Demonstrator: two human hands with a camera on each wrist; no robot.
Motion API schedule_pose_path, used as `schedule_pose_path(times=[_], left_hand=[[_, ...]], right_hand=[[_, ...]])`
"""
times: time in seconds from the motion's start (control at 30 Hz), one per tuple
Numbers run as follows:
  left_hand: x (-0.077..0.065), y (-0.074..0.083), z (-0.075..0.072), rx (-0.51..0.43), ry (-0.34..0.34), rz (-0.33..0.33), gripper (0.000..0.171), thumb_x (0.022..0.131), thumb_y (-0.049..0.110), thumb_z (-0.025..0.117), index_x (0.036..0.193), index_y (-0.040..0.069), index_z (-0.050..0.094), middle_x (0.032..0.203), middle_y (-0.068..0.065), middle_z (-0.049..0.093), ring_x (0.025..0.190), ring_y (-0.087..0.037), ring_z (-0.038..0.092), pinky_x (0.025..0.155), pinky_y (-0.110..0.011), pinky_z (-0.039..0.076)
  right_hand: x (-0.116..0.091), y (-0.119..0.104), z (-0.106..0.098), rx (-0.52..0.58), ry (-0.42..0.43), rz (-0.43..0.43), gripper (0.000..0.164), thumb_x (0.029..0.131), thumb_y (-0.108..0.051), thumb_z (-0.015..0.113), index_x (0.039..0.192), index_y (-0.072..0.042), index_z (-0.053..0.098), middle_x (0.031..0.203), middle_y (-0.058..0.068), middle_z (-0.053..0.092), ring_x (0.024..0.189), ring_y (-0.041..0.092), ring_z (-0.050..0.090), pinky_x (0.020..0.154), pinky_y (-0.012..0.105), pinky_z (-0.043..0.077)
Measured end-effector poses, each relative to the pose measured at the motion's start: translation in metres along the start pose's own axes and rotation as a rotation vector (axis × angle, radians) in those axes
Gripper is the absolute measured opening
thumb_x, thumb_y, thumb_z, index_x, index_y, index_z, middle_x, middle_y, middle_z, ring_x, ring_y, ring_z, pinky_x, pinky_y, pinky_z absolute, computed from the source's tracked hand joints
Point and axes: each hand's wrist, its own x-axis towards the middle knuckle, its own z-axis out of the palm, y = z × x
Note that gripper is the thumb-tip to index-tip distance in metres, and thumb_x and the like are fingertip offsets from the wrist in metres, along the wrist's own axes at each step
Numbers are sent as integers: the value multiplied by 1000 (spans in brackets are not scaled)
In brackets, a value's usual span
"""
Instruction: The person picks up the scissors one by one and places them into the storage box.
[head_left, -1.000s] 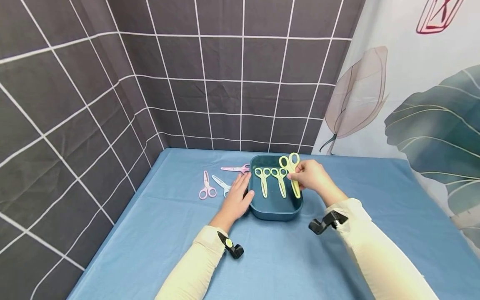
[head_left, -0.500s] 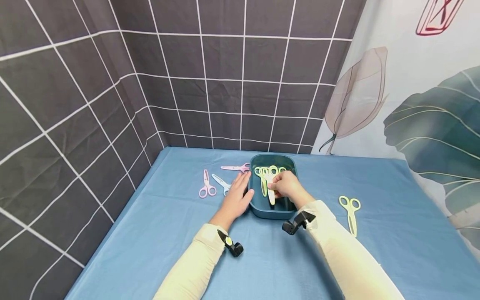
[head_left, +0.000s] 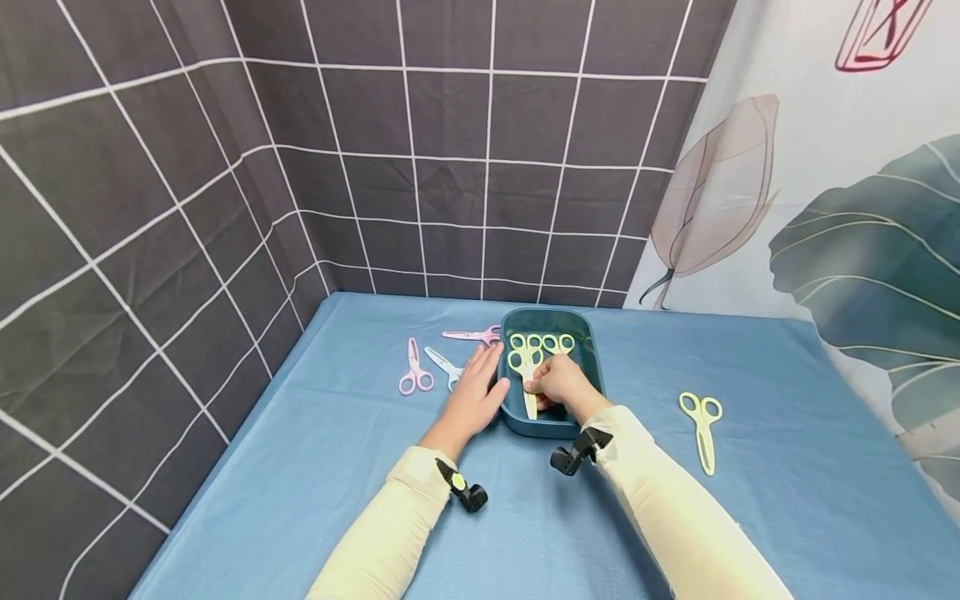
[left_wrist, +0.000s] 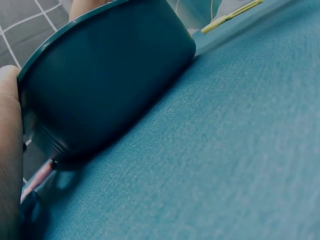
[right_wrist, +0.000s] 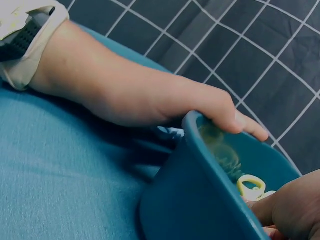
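My right hand [head_left: 562,385] reaches into a dark teal bin [head_left: 543,428] and pinches a pair of pale yellow-green scissors [head_left: 530,404], loops pointing away. Two more yellow-green pairs lie behind it in the bin; the handles [head_left: 559,343] of one show above my knuckles, its blades hidden by the hand. My left hand [head_left: 471,400] rests along the bin's left side with straight fingers, its thumb at the rim. In the right wrist view, the yellow loop [right_wrist: 251,186] of one pair shows inside the bin, beside my right hand [right_wrist: 295,207].
Left of the bin lie pink scissors [head_left: 415,371], light blue scissors [head_left: 442,362] partly behind my left hand, and another pink pair [head_left: 468,336]. One yellow-green pair [head_left: 705,433] lies on the blue cloth [head_left: 787,383] at the right. Dark gridded fabric [head_left: 450,192] stands behind.
My right hand, holding yellow-green scissors at the bin's right side a second ago, has moved left and lower within it. A yellow-green pair now shows on the cloth at right. My left hand stays put.
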Motion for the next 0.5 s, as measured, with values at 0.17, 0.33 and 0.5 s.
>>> schedule_pose_path(times=[0.17,0.33,0.5], left_hand=[[0,1,0,-5,1,-6,58,92,31,42,144,8,30,145,-14,32,135,-33,20,108,-48,19],[0,0,0,-9,11,2,57,92,31,42,144,9,30,144,-15,33,135,-34,21,108,-48,19],[-1,0,0,-12,11,7,58,92,31,42,145,10,29,144,-15,33,135,-35,21,108,-48,19]], right_hand=[[2,5,1,-29,-4,6,16,78,-10,72,69,0,63,54,9,60,45,16,60,47,28,52],[4,8,3,-76,13,-1,17,77,-14,73,67,-2,65,54,9,62,47,16,62,47,28,51],[1,8,4,-144,38,-38,21,76,-18,74,64,-3,65,52,8,61,45,17,61,45,28,50]])
